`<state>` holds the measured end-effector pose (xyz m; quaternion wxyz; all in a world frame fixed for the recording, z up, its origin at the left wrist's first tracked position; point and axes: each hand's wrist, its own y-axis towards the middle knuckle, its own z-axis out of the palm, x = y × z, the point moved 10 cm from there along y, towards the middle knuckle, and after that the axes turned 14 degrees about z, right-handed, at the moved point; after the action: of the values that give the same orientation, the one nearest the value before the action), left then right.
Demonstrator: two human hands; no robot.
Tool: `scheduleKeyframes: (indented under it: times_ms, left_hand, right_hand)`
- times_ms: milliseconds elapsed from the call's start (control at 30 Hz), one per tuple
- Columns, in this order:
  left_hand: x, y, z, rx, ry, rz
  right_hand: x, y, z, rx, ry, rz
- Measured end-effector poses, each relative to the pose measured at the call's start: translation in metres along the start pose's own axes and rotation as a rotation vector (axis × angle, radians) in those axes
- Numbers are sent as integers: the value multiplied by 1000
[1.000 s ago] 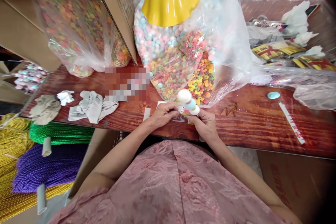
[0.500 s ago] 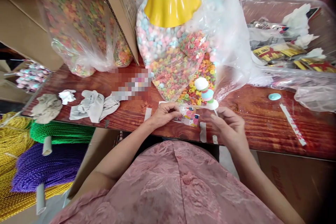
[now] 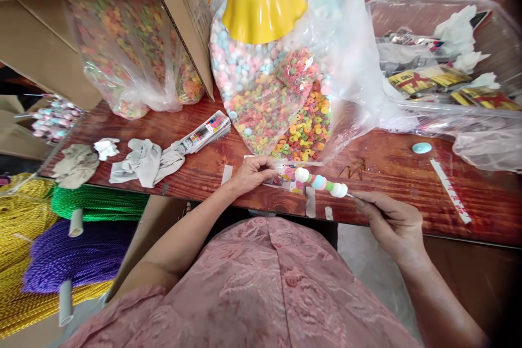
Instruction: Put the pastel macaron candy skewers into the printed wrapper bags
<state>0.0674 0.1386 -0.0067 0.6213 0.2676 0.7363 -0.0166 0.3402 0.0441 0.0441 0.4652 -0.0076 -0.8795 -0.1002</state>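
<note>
My right hand [image 3: 391,217] pinches the bare end of a candy skewer [image 3: 320,182], strung with white, blue, pink and green pieces. The skewer lies nearly level, its far tip pointing left at the mouth of a printed plastic bag [image 3: 291,186]. My left hand [image 3: 255,174] is closed on the left end of that bag, fingertips together at its edge. Just beyond both hands lies a big clear sack [image 3: 261,106] of marshmallows and coloured ring candies. Whether the skewer's tip is inside the bag, I cannot tell.
A yellow bowl [image 3: 265,2] rests upside down on the sack. To the left lie a stack of printed bags [image 3: 207,133] and crumpled gloves [image 3: 141,163]; a cardboard box [image 3: 179,16] stands behind. At right are a plastic tray [image 3: 444,100] and a loose blue piece [image 3: 421,148].
My right hand has moved right and down, turning the skewer from upright to nearly level, tip toward the bag. My left hand has hardly moved.
</note>
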Motion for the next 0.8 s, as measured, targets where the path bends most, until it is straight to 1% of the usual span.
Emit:
scheduleKeyframes:
  times_ms: [133,267,333,400,500,633,733,800]
  left_hand:
    - [-1,-1,1,10,33,32]
    - [-2,-2,6,40,54,78]
    - [-4,-2,10,79,88,120]
    - [-9,-2,17,147,153,176]
    - [-19,-2,28,258,273,267]
    - [-30,-3,37,374,373,335]
    - [-34,-4,43,441,429,359]
    - [-36,-4,45,455,421,364]
  right_hand:
    - [12,0,2,4,-169,-192]
    - [25,-6,5,-17,-385,-348]
    - [34,-10,8,-36,-488,-429]
    - [42,-14,10,-60,-564,-495]
    - [54,-16,7,-67,-587,-548]
    - [68,-18,-6,-80,-511,-626]
    - [70,-16,-13,-91,-517,-636]
    - [69,-14,-13,-88,-529,-622]
